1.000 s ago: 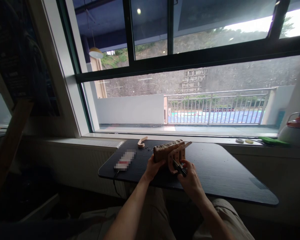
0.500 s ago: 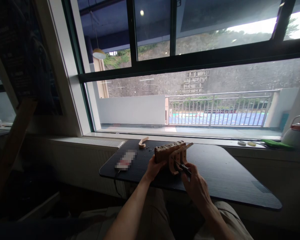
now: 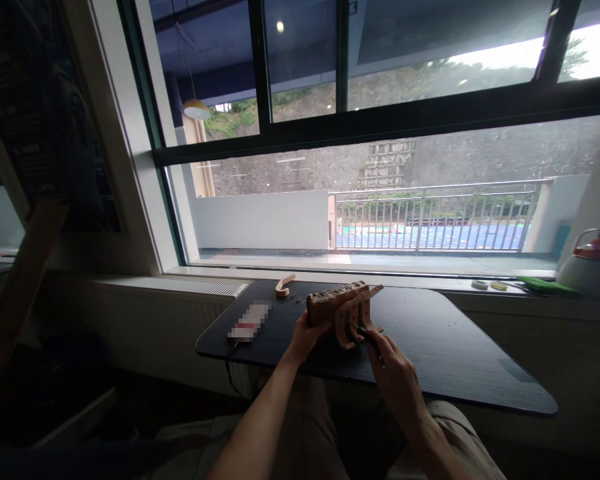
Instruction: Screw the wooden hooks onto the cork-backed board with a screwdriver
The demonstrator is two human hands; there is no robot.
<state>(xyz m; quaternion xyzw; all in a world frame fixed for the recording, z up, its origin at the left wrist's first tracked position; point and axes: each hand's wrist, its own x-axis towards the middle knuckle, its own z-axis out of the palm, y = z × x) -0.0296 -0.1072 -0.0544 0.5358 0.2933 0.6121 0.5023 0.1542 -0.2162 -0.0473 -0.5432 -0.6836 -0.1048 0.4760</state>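
Observation:
A brown wooden block [image 3: 327,303] with pale wooden hook-shaped pieces [image 3: 354,317] fixed to its front stands on the dark table [image 3: 445,347]. My left hand [image 3: 305,335] grips the block's left end, fingers curled round it. My right hand [image 3: 393,365] is closed on a small dark screwdriver [image 3: 365,331] whose tip meets the hook pieces. A single loose wooden hook [image 3: 283,285] and a few tiny dark screws [image 3: 297,297] lie on the table behind the block.
A blurred-out flat object [image 3: 251,320] with a cable lies at the table's left end. The windowsill to the right carries tape rolls [image 3: 487,285], a green cloth [image 3: 547,287] and a white pot with a red lid [image 3: 590,263]. A wooden plank [image 3: 23,293] leans at far left.
My right hand has shifted slightly with the screwdriver against the hook pieces, from below them to their right side. The left hand stays on the block.

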